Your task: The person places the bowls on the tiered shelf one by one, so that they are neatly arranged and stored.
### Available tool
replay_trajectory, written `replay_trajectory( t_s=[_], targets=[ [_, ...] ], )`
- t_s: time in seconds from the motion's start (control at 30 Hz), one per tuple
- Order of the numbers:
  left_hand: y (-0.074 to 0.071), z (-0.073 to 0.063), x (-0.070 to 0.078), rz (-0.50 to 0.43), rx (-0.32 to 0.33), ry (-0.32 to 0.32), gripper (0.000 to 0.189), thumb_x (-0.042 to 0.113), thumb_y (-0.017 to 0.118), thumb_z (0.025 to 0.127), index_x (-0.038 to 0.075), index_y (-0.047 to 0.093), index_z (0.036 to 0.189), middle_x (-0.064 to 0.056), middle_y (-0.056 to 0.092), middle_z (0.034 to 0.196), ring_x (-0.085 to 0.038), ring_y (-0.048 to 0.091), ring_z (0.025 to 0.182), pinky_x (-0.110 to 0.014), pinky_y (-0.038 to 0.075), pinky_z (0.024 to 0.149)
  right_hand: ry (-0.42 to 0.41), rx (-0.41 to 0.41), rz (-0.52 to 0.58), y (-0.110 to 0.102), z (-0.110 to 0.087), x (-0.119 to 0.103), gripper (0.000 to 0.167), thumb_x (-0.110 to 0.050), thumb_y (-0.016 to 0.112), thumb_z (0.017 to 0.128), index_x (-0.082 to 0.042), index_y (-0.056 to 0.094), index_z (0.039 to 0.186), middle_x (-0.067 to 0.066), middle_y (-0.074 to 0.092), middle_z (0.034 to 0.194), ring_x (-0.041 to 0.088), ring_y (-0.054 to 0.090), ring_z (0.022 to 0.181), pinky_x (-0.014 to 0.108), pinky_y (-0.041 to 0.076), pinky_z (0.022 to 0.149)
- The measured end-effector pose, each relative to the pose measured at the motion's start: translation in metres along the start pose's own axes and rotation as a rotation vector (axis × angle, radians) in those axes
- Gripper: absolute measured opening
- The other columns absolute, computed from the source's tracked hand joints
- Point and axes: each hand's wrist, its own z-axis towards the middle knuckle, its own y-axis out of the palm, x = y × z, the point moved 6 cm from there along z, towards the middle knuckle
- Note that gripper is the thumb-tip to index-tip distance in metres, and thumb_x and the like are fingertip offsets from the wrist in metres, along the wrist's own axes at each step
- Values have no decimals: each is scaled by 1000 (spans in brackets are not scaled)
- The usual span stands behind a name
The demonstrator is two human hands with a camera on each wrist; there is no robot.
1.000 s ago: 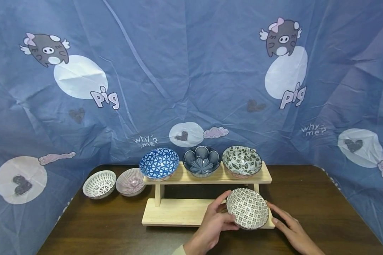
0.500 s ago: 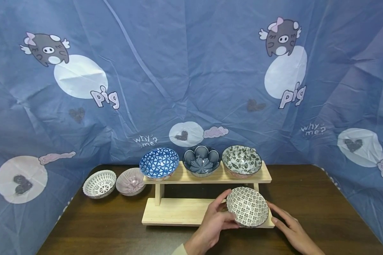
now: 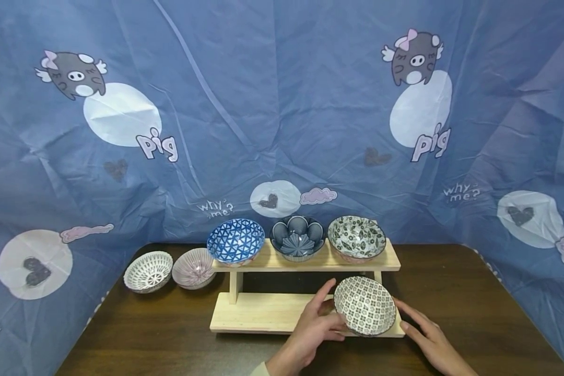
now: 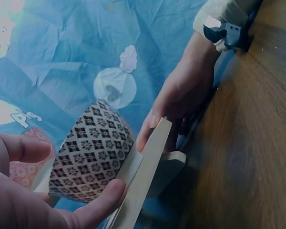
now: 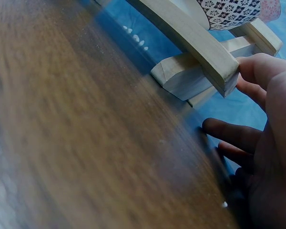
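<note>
A bowl with a grey-brown floral lattice pattern (image 3: 365, 306) sits at the right end of the wooden stand's lower shelf (image 3: 258, 313). My left hand (image 3: 312, 326) is at the bowl's left side, its index finger straight and slightly off the rim. In the left wrist view the thumb (image 4: 109, 195) lies along the bowl's lower wall (image 4: 93, 152), and the fingers are spread apart from it. My right hand (image 3: 430, 337) holds the right end of the lower shelf between thumb and index finger. Its other fingers hang loose below the board (image 5: 214, 62).
On the upper shelf (image 3: 305, 265) stand a blue triangle-patterned bowl (image 3: 236, 241), a dark blue petal-shaped bowl (image 3: 297, 241) and a green leaf-patterned bowl (image 3: 356, 239). A white patterned bowl (image 3: 148, 272) and a pink striped bowl (image 3: 194, 269) stand on the brown table (image 3: 145, 334), left of the stand.
My left fingers have loosened and drawn a little left, off the bowl's rim. The bowl has barely moved, and my right hand stays at the shelf's end.
</note>
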Motion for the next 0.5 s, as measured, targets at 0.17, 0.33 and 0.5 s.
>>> replay_trajectory(
  t_s=[0.17, 0.33, 0.5],
  targets=[
    [-7, -5, 3, 11, 6, 9, 80, 4, 61, 83, 13, 32, 157, -29, 50, 140, -13, 64, 76, -26, 61, 64, 18, -17, 4, 0, 0, 2, 50, -38, 48, 105, -23, 43, 152, -21, 41, 149, -26, 29, 123, 26, 49, 96],
    [-14, -14, 9, 29, 11, 29, 81, 3, 61, 81, 12, 33, 157, -34, 43, 144, -14, 64, 78, -26, 61, 65, 5, -13, -14, 0, 0, 2, 49, -37, 48, 105, -22, 43, 152, -19, 42, 150, -25, 29, 124, 26, 49, 96],
    [-22, -21, 14, 32, -4, 43, 79, 3, 61, 82, 12, 34, 156, -34, 41, 145, -16, 64, 81, -27, 61, 67, -14, -5, -16, 0, 1, 2, 49, -35, 48, 105, -22, 44, 152, -28, 39, 147, -26, 29, 123, 24, 49, 95]
  ],
)
